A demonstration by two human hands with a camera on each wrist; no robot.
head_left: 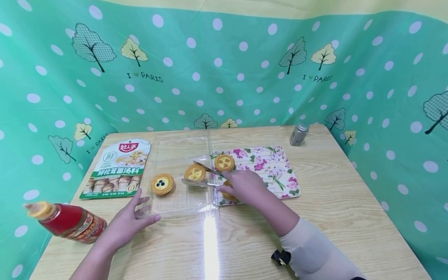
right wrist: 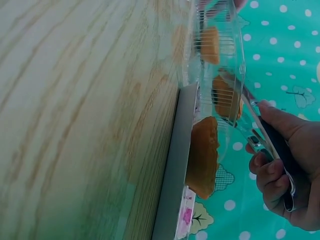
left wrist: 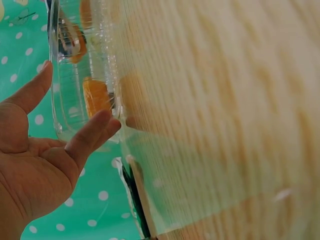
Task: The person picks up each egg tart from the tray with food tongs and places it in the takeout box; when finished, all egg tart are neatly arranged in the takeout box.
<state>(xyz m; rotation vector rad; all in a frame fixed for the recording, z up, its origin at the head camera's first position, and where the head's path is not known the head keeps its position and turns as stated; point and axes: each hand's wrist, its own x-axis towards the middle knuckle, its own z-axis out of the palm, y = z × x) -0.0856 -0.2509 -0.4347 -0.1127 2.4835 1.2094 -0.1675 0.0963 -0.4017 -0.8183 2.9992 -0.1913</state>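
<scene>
My right hand (head_left: 246, 187) grips metal tongs (head_left: 200, 182), whose two arms straddle an egg tart (head_left: 194, 174) with a cross-shaped topping. That tart sits in a clear plastic container (head_left: 182, 203); whether the tongs touch it, I cannot tell. To its left in the container lies a tart with dark berries (head_left: 162, 184). Two more tarts are on a floral tray (head_left: 276, 171): one tart (head_left: 224, 162) toward the back, another (right wrist: 202, 157) partly hidden under my right hand in the head view. My left hand (head_left: 127, 221) touches the container's front left corner with spread fingers.
A green and white soup-seasoning pouch (head_left: 117, 169) lies left of the container. A red squeeze bottle (head_left: 71, 221) with a yellow cap stands beside my left forearm. At the back right is a small spice jar (head_left: 299, 134). A polka-dot cloth (head_left: 227, 85) hangs behind the table.
</scene>
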